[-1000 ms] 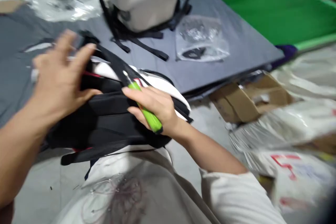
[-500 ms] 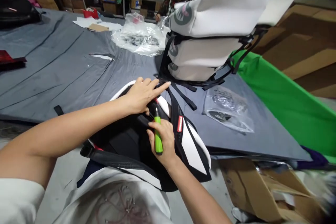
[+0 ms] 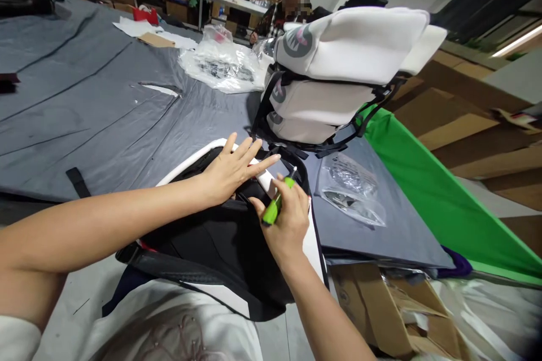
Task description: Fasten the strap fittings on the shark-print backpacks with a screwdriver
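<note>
Left hand (image 3: pixel 228 176): fingers fanned wide, palm down across the far end of the black-and-white backpack (image 3: pixel 199 237).
Backpack's place: at the near edge of the table (image 3: pixel 84 96), close against the person's front.
Backpack's handling: probably light for its bulk, with soft black panels that would sag in a one-handed lift; the white rim (image 3: pixel 190 159) looks stiffer and seems the surer hold (pale fabric likely marks easily).
Green-handled tool (image 3: pixel 273 210): likely light, rigid and a little slick; best held mid-handle, clear of the slim tip (image 3: pixel 295 170).
Right hand (image 3: pixel 291 220): fingers curled round that handle, tip pointing away from the body.
Hidden at left: whatever lies under the palm; whether the loose black strap (image 3: pixel 78 181) belongs to the backpack, I cannot tell.
Hidden at right: fingers cover part of the handle; the tip is too small to identify, and its contact with fabric is unclear.
</note>
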`<state>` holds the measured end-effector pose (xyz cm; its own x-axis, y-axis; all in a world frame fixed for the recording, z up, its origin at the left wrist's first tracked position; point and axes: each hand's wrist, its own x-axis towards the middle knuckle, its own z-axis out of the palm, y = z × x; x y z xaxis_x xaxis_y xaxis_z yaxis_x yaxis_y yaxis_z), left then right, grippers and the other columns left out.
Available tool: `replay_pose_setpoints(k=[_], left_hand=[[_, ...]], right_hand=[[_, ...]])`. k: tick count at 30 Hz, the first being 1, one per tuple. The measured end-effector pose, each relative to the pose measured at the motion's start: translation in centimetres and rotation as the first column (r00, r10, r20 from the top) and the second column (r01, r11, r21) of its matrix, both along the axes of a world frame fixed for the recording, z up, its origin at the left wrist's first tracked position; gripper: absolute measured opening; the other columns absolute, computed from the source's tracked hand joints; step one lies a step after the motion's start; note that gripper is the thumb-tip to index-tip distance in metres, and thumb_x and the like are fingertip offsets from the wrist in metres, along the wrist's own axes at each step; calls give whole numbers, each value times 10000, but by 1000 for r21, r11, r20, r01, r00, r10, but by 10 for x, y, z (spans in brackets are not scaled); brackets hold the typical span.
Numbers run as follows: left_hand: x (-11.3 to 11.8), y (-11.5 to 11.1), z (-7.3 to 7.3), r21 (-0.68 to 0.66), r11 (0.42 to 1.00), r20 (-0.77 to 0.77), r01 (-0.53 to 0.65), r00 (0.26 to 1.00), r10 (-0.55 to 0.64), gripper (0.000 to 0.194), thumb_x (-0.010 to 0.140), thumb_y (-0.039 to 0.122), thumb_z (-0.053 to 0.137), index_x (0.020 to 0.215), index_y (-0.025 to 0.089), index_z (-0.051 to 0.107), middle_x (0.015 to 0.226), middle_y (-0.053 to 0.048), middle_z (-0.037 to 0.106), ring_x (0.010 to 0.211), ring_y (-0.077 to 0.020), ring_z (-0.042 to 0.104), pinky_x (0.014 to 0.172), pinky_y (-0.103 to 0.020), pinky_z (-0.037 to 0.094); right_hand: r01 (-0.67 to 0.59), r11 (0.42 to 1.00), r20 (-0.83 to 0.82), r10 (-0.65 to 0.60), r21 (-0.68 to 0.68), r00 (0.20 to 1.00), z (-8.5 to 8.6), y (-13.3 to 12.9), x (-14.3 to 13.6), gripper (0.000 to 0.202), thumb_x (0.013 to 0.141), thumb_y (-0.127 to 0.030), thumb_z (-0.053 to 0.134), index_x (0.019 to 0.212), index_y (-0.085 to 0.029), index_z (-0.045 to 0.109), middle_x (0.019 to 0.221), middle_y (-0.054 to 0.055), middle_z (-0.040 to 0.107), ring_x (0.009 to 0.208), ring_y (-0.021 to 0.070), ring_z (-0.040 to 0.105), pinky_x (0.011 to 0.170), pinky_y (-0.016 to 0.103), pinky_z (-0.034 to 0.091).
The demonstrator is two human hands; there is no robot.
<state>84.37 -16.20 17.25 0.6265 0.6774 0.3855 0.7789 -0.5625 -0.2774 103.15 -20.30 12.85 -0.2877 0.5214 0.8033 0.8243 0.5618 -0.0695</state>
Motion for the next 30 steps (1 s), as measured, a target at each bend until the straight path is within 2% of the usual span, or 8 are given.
replay_pose_setpoints(k=[2, 5, 9, 13, 16, 21, 27, 30], left_hand=[[2, 1, -3, 10, 1000, 15, -15, 1000, 15, 1040, 797, 421, 720, 1577, 219, 62, 1604, -205, 218, 1456, -374, 250, 1171, -589, 150], [4, 4, -7, -1, 999, 21, -41, 999, 41, 1004, 825, 445, 687, 1577, 163, 84, 1597, -217, 229, 1449, -370, 257, 1179, -557, 162], [8, 9, -8, 1, 996, 25, -93, 995, 93, 1024, 817, 451, 700, 1576, 146, 85, 1589, -224, 242, 1427, -363, 290, 1173, -524, 188], [12, 11, -4, -41, 971, 27, -235, 971, 236, 1069, 770, 446, 756, 1575, 159, 115, 1599, -217, 226, 1433, -383, 262, 1158, -551, 184], [12, 8, 2, -61, 954, 14, -292, 956, 294, 1054, 764, 438, 763, 1572, 166, 144, 1607, -182, 232, 1391, -368, 314, 1133, -534, 234], [7, 1, 3, -35, 963, 37, -268, 962, 269, 992, 786, 455, 726, 1563, 153, 188, 1607, -167, 240, 1370, -343, 322, 1105, -490, 268], [5, 4, 0, -44, 968, 60, -247, 967, 249, 956, 793, 449, 712, 1555, 156, 214, 1615, -158, 221, 1391, -340, 290, 1116, -484, 245], [6, 6, 0, -51, 968, 64, -244, 967, 247, 927, 803, 433, 700, 1552, 166, 224, 1615, -151, 223, 1388, -335, 296, 1118, -484, 242]], right_hand=[[103, 977, 76, -90, -189, 993, 13, 11, -3, 588, 805, -331, 773, 1294, -203, 472, 1246, 156, 621, 1200, 335, 549, 963, 498, 486], [193, 894, 181, -129, -404, 975, 24, 26, -14, 781, 720, -363, 845, 1344, -162, 420, 1218, 166, 617, 1150, 349, 568, 917, 469, 507], [363, 847, 320, -246, -388, 915, 24, 36, -31, 883, 677, -309, 881, 1375, -79, 391, 1230, 230, 577, 1134, 369, 555, 944, 460, 481], [440, 813, 365, -305, -381, 880, 20, 37, -36, 845, 696, -312, 867, 1365, -75, 408, 1191, 246, 583, 1037, 361, 583, 869, 456, 499], [414, 828, 354, -284, -378, 891, 21, 35, -33, 800, 717, -303, 850, 1360, -81, 430, 1166, 220, 601, 1030, 353, 584, 878, 447, 497], [367, 861, 336, -250, -352, 908, 23, 30, -25, 784, 744, -289, 830, 1381, -69, 429, 1211, 228, 603, 1059, 357, 596, 893, 452, 509], [44, 975, 197, 0, -217, 980, 19, 5, 7, 688, 927, -397, 621, 1485, -129, 322, 1326, 196, 585, 1210, 311, 568, 986, 447, 497], [49, 988, 189, -21, -144, 982, 19, 0, 15, 494, 981, -284, 523, 1448, -183, 398, 1294, 154, 616, 1183, 274, 590, 978, 418, 497]])
